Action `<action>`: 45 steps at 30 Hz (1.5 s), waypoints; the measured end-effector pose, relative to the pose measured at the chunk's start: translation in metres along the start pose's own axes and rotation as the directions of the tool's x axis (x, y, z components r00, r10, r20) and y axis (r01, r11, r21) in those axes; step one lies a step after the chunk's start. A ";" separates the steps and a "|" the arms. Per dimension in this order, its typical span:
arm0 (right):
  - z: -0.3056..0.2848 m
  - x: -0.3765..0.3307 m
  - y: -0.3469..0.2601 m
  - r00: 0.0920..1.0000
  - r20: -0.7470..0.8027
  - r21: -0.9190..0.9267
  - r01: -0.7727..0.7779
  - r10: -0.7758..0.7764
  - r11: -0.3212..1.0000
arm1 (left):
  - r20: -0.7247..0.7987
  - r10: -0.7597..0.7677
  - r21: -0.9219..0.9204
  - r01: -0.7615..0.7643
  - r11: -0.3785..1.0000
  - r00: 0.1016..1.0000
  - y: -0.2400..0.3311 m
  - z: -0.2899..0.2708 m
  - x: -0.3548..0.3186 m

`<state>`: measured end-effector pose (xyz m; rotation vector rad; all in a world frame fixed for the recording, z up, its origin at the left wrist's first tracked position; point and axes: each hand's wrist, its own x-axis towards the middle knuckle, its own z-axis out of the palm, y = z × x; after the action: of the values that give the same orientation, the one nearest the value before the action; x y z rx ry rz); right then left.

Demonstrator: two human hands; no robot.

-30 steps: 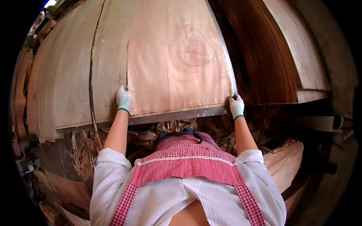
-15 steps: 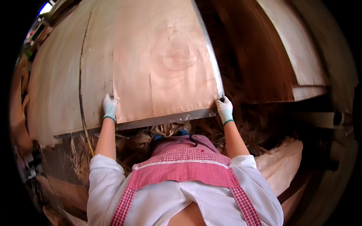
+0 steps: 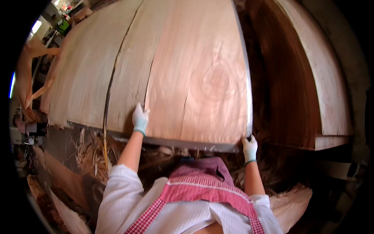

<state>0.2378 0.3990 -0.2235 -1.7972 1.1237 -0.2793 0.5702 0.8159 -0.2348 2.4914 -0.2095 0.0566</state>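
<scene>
A wide sheet of pinkish wood veneer with an oval grain figure lies on a flat stack in front of me. My left hand, in a white glove with a green cuff, is closed at the sheet's left edge, a little in from its near end. At the near right corner my right hand, gloved alike, pinches the sheet's edge. Paler veneer lies to the left, split by a long dark gap. The undersides of both hands' fingers are partly hidden.
A metal edge runs under the sheet's near end. To the right stands another veneer stack with a dark side. Veneer scraps litter the floor, and a thin yellowish stick hangs at the near left.
The whole view has shifted, so the stack, the sheet and both hands now appear farther right and lower. Both hands remain at the sheet's edges.
</scene>
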 end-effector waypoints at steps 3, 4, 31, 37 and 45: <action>-0.025 0.001 0.004 0.999 0.002 0.052 -0.032 0.032 0.998 | -0.039 -0.146 0.433 0.148 0.889 0.989 0.058 -0.009 -0.005; -0.032 0.007 0.020 0.998 -0.018 0.144 0.061 -0.059 0.988 | -0.081 -0.092 0.522 0.121 0.844 0.992 0.067 -0.013 -0.007; -0.368 0.176 -0.331 -0.086 0.283 0.924 -0.241 -0.955 0.296 | -0.222 0.212 0.226 -0.161 0.961 0.952 0.423 0.207 -0.020; -0.344 0.263 -0.378 -0.013 0.456 0.848 -0.297 -0.890 0.439 | -0.298 0.050 0.106 -0.019 0.994 0.953 0.434 0.257 0.036; -0.218 0.455 -0.434 -0.191 0.811 0.561 -0.018 -0.554 0.828 | -0.340 -0.033 -0.006 0.032 0.999 0.940 0.513 0.289 0.157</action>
<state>0.6013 -0.0434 0.1169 -1.1802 -0.5716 0.6127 0.6385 0.2162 -0.1478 2.4354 -0.0221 0.4695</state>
